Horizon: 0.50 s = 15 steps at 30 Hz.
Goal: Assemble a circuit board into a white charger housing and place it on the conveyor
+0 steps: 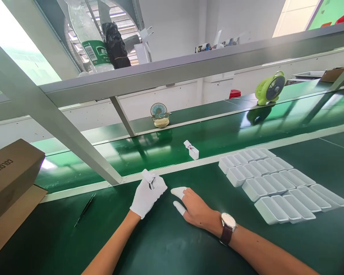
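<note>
My left hand (pixel 149 194), in a white glove, is closed around a small white plastic part (pixel 148 176) with a dark gap beside it; the fingers hide most of it. To its right, my right hand (pixel 193 206) hovers low over the green table (pixel 166 244), holding nothing. White finger cots cover its thumb and index finger, which are spread apart. Beyond both hands, a small white box (pixel 193 152) with a raised flap and thin red wires sits on the green belt (pixel 120 152). Several rows of open white plastic trays (pixel 265 183) lie at the right.
Black tweezers (pixel 85 210) lie on the left of the table, near a cardboard box (pixel 13 183). A metal frame post (pixel 80 141) slants down beside my left hand. A small fan (pixel 160 114) and a green fan (pixel 271 88) stand beyond the belt. A plastic bottle (pixel 87 34) stands on the shelf above.
</note>
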Available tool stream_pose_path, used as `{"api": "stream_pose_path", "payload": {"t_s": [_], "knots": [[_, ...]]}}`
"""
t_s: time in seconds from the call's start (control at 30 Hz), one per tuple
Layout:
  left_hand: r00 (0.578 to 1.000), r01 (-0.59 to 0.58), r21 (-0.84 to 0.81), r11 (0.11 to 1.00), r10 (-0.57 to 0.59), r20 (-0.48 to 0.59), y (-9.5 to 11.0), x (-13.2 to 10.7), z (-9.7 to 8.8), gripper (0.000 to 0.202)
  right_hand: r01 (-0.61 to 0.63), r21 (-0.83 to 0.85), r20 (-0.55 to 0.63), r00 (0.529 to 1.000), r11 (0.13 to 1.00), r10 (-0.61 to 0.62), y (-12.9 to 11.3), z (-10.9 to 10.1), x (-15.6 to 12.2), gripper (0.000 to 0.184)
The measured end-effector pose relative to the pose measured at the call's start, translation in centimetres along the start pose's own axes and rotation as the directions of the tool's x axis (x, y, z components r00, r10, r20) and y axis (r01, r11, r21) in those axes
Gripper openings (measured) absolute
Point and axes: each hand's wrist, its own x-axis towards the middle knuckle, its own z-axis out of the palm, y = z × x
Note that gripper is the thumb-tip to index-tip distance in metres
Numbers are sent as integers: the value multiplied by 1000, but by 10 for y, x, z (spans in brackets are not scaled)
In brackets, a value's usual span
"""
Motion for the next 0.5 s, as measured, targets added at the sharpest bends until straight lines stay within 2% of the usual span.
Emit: {"api": "stream_pose_path", "payload": {"t_s": [0.1, 0.17, 0.27, 0.37, 0.5], "knots": [[992, -57, 205, 977, 79, -100, -6, 24, -13, 64, 24, -11, 41, 999, 1000, -24, 1, 3, -2, 40], [985, -65, 307, 949, 111, -135, -14, 43, -26, 66, 38, -13, 56, 998, 999, -37, 2, 4, -3, 38], [970, -46, 425, 904, 141, -196, -23, 77, -50, 57, 38, -11, 75, 996, 999, -37, 2, 6, -4, 35], [958, -16, 547, 837, 169, -232, -25, 111, -75, 37, 34, -7, 86, 996, 999, -33, 3, 10, -7, 34], [944, 24, 644, 765, 195, -267, -25, 136, -98, 23, 17, -15, 98, 995, 1000, -16, 5, 13, -7, 34]]}}
